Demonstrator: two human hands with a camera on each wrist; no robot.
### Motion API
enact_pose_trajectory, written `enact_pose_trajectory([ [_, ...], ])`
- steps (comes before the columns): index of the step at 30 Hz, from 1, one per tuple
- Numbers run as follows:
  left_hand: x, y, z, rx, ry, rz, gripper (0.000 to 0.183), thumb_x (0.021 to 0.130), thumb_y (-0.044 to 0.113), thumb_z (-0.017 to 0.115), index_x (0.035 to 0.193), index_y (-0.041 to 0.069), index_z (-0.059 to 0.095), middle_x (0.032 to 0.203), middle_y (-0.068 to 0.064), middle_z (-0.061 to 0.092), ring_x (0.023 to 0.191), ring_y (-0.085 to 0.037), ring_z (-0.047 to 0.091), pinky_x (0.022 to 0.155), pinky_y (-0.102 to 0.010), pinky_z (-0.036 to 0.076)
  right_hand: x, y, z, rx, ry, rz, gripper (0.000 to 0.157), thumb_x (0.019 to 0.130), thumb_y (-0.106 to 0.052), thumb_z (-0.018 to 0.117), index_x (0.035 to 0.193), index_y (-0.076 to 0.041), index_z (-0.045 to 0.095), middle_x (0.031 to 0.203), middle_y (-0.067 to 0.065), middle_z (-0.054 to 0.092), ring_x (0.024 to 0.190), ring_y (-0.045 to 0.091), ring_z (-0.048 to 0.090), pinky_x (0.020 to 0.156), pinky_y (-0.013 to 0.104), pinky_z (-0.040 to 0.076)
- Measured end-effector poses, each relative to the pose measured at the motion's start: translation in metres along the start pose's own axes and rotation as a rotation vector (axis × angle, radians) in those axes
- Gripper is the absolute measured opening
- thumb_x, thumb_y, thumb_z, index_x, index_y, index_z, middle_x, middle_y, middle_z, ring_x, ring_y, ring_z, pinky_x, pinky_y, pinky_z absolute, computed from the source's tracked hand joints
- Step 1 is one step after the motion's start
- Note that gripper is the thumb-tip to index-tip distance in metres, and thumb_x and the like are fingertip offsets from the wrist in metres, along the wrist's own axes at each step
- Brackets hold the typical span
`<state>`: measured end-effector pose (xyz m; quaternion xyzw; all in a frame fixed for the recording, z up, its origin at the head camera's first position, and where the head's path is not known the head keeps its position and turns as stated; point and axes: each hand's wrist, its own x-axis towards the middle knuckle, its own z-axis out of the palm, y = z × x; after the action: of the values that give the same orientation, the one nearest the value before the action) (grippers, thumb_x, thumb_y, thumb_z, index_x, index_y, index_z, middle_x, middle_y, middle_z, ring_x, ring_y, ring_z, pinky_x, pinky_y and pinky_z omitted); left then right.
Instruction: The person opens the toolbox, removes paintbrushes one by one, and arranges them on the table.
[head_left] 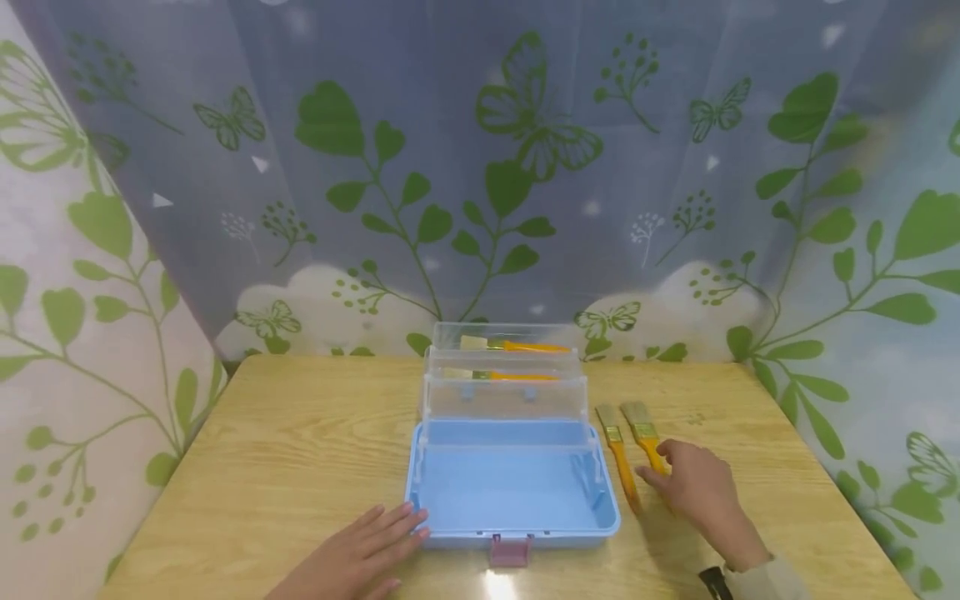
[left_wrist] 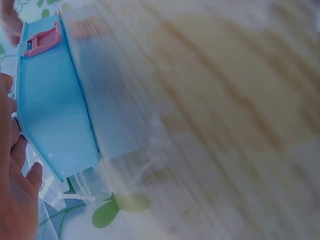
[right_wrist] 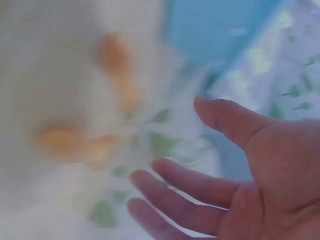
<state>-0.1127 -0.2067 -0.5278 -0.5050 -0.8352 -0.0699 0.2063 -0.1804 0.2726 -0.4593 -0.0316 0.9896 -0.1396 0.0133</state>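
Note:
A light blue storage box (head_left: 510, 492) with a pink latch (head_left: 511, 552) stands unfolded on the table. Its clear tiered trays (head_left: 504, 408) rise at the back. Fingers spread, my left hand (head_left: 360, 554) touches the box's front left corner; the left wrist view shows these fingers along the blue wall (left_wrist: 55, 100). To the right of the box lie two paintbrushes with orange handles, a narrower paintbrush (head_left: 619, 458) and a wider paintbrush (head_left: 643, 429). My right hand (head_left: 701, 487) hovers over the wider one's handle, thumb and fingers apart with nothing between them in the right wrist view.
Two more paintbrushes lie in the clear trays, an upper paintbrush (head_left: 525, 346) and a lower paintbrush (head_left: 510, 377). Behind the wooden table (head_left: 300, 450) hangs a curtain (head_left: 450, 167) printed with leaves and butterflies, which also runs down both sides.

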Motion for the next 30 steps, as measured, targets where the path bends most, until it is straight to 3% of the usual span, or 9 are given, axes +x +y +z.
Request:
enact_pose_trajectory([
  [3, 0.001, 0.001, 0.000, -0.002, 0.002, -0.001, 0.067, 0.099, 0.035, 0.064, 0.155, 0.008, 0.041, 0.157, -0.010, 0.046, 0.158, -0.017, 0.015, 0.129, -0.028, 0.002, -0.011, -0.022, -0.015, -0.027, 0.054, -0.049, 0.044, 0.089, -0.037, 0.077, 0.110, 0.001, 0.074, 0.097, 0.016, 0.077, 0.082, 0.041, 0.068, 0.080, 0.064, 0.052],
  [5, 0.001, 0.002, 0.000, -0.004, 0.000, 0.002, 0.067, 0.099, 0.036, 0.064, 0.155, 0.007, 0.041, 0.157, -0.011, 0.046, 0.158, -0.017, 0.014, 0.129, -0.027, 0.002, -0.016, -0.036, -0.022, -0.003, 0.079, -0.089, 0.041, 0.088, -0.035, 0.078, 0.112, -0.002, 0.075, 0.100, 0.013, 0.077, 0.095, 0.046, 0.066, 0.089, 0.070, 0.046],
  [11, 0.000, 0.002, -0.001, 0.000, 0.005, 0.000, 0.064, 0.101, 0.036, 0.061, 0.154, 0.007, 0.043, 0.157, -0.010, 0.046, 0.158, -0.017, 0.014, 0.129, -0.028, 0.001, -0.015, -0.066, -0.029, 0.262, 0.128, -0.269, 0.036, 0.092, -0.022, 0.077, 0.122, -0.005, 0.071, 0.122, 0.013, 0.070, 0.124, 0.045, 0.050, 0.101, 0.067, 0.042],
  [14, 0.001, 0.001, -0.002, -0.003, 0.002, -0.008, 0.063, 0.101, 0.035, 0.062, 0.154, 0.007, 0.043, 0.158, -0.010, 0.045, 0.158, -0.017, 0.015, 0.129, -0.028, 0.001, -0.005, -0.074, -0.026, 0.382, 0.167, -0.341, 0.037, 0.094, -0.016, 0.074, 0.127, -0.004, 0.067, 0.128, 0.014, 0.066, 0.130, 0.044, 0.042, 0.103, 0.067, 0.040],
  [20, 0.001, 0.002, -0.005, -0.024, -0.018, -0.015, 0.066, 0.098, 0.032, 0.066, 0.155, 0.007, 0.042, 0.160, -0.009, 0.042, 0.158, -0.015, 0.011, 0.129, -0.027, -0.001, 0.032, -0.086, -0.016, 0.520, 0.243, -0.411, 0.036, 0.098, -0.013, 0.069, 0.132, -0.003, 0.064, 0.135, 0.016, 0.063, 0.131, 0.040, 0.046, 0.106, 0.065, 0.039],
  [30, 0.002, 0.002, -0.004, -0.022, -0.016, -0.013, 0.067, 0.097, 0.033, 0.068, 0.154, 0.007, 0.044, 0.158, -0.010, 0.045, 0.158, -0.014, 0.011, 0.129, -0.026, 0.000, 0.078, -0.106, -0.020, 0.607, 0.178, -0.472, 0.042, 0.100, -0.020, 0.066, 0.139, -0.006, 0.060, 0.142, 0.012, 0.060, 0.136, 0.032, 0.052, 0.115, 0.055, 0.041],
])
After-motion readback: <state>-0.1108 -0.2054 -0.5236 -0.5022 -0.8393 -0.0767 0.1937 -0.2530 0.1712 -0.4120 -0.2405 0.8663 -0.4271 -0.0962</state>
